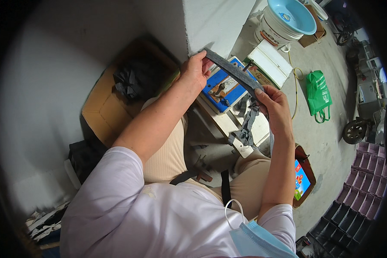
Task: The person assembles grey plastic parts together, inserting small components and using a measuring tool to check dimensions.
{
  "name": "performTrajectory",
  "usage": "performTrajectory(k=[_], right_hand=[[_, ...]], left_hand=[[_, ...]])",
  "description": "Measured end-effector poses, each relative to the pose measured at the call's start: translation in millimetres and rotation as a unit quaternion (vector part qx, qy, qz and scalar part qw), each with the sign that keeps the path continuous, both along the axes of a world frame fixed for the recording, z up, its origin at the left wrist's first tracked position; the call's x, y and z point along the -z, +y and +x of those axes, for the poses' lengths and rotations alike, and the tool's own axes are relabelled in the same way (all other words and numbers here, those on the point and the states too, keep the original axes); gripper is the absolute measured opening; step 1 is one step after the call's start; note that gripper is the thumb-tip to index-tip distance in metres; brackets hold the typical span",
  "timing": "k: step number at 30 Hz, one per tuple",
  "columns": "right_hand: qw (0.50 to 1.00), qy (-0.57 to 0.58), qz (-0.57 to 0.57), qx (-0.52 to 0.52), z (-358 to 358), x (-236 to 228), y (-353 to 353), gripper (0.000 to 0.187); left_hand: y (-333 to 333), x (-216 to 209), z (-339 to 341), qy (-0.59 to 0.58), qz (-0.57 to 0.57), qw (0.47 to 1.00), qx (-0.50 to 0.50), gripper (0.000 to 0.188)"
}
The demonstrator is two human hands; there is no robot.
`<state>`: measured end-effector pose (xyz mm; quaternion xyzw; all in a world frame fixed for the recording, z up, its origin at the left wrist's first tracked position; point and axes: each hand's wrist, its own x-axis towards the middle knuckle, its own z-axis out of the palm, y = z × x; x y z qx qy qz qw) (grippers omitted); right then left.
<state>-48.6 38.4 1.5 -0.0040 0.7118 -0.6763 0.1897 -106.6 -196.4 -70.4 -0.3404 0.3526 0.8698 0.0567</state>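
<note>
Between my two hands a dark grey fabric strip (pixel 232 71) is stretched out, sloping down to the right. The fingers of my left hand (pixel 196 71) pinch its upper end. My right hand (pixel 276 105) grips the other end, thumb on top. Under the strip is a blue flat-topped machine (pixel 221 92) with small metal parts on its plate. More grey strips (pixel 245 131) hang in a loose tangle over the white board (pixel 260 127) beside it, close to my right hand.
A cardboard box (pixel 105 101) with dark strips stands left, against the wall. A white lidded box (pixel 271 62), a white bucket (pixel 268 30) with a blue basin (pixel 294 15) and a green bag (pixel 318 92) are beyond. Divided trays (pixel 365 176) lie far right.
</note>
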Motion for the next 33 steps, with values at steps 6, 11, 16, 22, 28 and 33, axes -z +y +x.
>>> performTrajectory(k=[6, 11, 16, 22, 28, 33], right_hand=[[1.0, -0.005, -0.012, -0.014, -1.8, 4.6, 2.0, 0.014], [1.0, -0.009, 0.009, -0.011, -0.7, 5.9, 4.7, 0.015], [0.998, -0.055, -0.007, -0.005, -4.6, 24.6, 11.0, 0.016], [0.996, -0.089, 0.002, -0.031, -11.8, 61.1, 22.2, 0.014], [0.975, -0.153, -0.161, -0.013, 0.0, 33.6, 38.2, 0.011], [0.957, -0.159, -0.239, -0.04, 14.5, 19.0, 55.1, 0.009]], left_hand=[[-1.0, 4.7, -1.4, 0.001, 0.006, 1.0, -0.004, 0.012], [-0.5, 6.5, -2.3, -0.002, -0.004, 1.0, -0.008, 0.012], [1.3, 0.1, 0.6, 0.0, -0.015, 1.0, -0.001, 0.011], [1.4, 3.7, -2.1, 0.021, -0.03, 0.999, 0.009, 0.009], [0.3, 4.3, 2.9, 0.113, -0.082, 0.99, -0.034, 0.009], [-1.2, -31.0, 34.2, 0.296, -0.133, 0.944, -0.062, 0.013]])
